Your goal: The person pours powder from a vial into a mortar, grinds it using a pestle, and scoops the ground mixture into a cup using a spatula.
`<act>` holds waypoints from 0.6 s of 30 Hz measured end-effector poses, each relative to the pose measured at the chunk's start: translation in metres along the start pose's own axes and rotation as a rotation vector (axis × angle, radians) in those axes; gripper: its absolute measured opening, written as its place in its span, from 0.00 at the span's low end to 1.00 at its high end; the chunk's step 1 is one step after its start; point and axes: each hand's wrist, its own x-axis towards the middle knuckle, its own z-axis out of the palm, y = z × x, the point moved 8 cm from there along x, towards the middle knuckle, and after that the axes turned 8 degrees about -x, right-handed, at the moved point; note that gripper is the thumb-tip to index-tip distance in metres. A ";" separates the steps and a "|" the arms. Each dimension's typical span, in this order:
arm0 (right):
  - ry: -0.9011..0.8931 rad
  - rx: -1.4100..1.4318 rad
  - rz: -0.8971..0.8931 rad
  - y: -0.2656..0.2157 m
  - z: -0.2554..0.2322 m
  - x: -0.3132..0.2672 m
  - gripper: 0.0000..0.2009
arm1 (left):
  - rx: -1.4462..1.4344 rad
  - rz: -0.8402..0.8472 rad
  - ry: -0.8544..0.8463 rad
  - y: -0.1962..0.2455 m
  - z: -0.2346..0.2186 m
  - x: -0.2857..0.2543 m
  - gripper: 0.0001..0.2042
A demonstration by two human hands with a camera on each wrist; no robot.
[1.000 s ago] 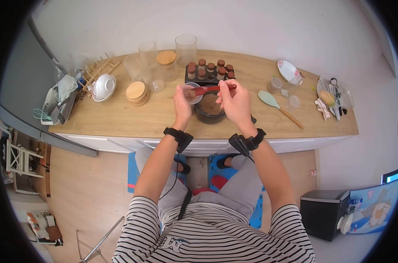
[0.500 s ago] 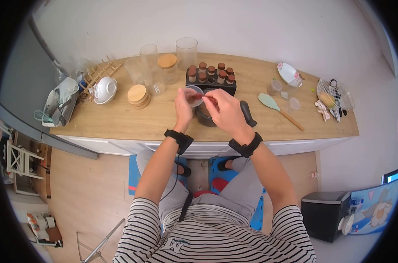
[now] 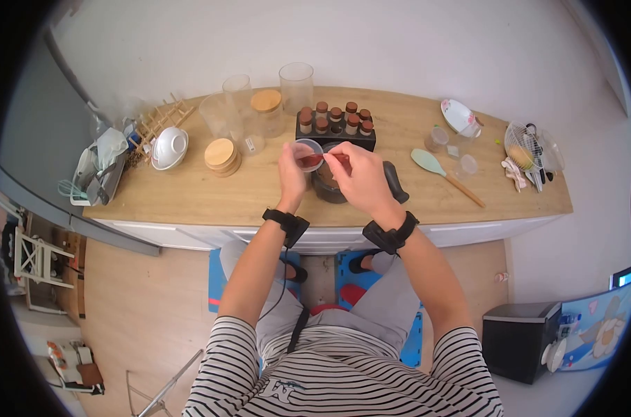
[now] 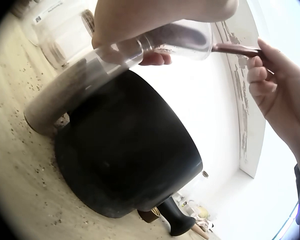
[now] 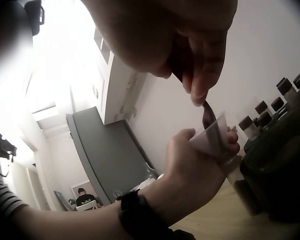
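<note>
My left hand (image 3: 292, 177) grips a clear plastic funnel (image 4: 190, 42), its wide mouth facing up. Below it, a clear tube-shaped bottle (image 4: 65, 95) stands on the counter with brown powder inside. With thumb and fingertips, my right hand (image 3: 364, 181) pinches a dark red spoon (image 4: 235, 49), whose bowl dips into the funnel's mouth. Close beside the bottle is a black pot (image 4: 130, 145) with brown powder (image 3: 327, 177) in it, partly covered by the right hand in the head view. A thick black handle (image 3: 394, 182) shows at the pot's right.
Behind the pot, a black rack (image 3: 336, 136) holds several brown-capped spice bottles. Clear jars and a wooden-lidded jar (image 3: 222, 157) stand left. Rightward lie a green spatula (image 3: 427, 161), small plastic cups, a floral dish (image 3: 460, 117) and a wire basket (image 3: 524, 142). Powder specks dot the counter.
My right hand has turned and come left and down, taking the powder-bearing spoon from level at the funnel's rim to dipped inside. My left hand keeps its hold on the funnel.
</note>
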 end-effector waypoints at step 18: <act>0.277 0.122 0.193 0.048 -0.050 -0.007 0.05 | 0.068 0.040 -0.043 -0.004 -0.001 0.005 0.30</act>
